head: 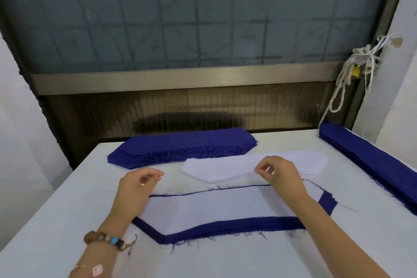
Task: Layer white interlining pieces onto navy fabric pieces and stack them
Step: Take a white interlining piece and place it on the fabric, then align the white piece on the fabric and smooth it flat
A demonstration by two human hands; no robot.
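Two fingertips and the thumb of the right hand (279, 176) pinch the near edge of the top sheet on the white interlining pile (225, 167), wrist bent down, forearm crossing and hiding the right end of the layered stack (214, 207) at 6 o'clock. That stack shows smooth white interlining over navy fabric, whose frayed border shows round it. At 9 o'clock of it, the left hand (137, 185) lies with fingers loosely curled, gripping nothing visible, a beaded bracelet (106, 238) on its wrist. The interlining pile sits at 12 o'clock of the layered stack, flat, long, with angled ends. Beyond, at 11 o'clock, lies a thick navy stack (180, 144) with thready edges; another navy stack (370, 160) runs along the pale table (56, 221) at 3 o'clock.
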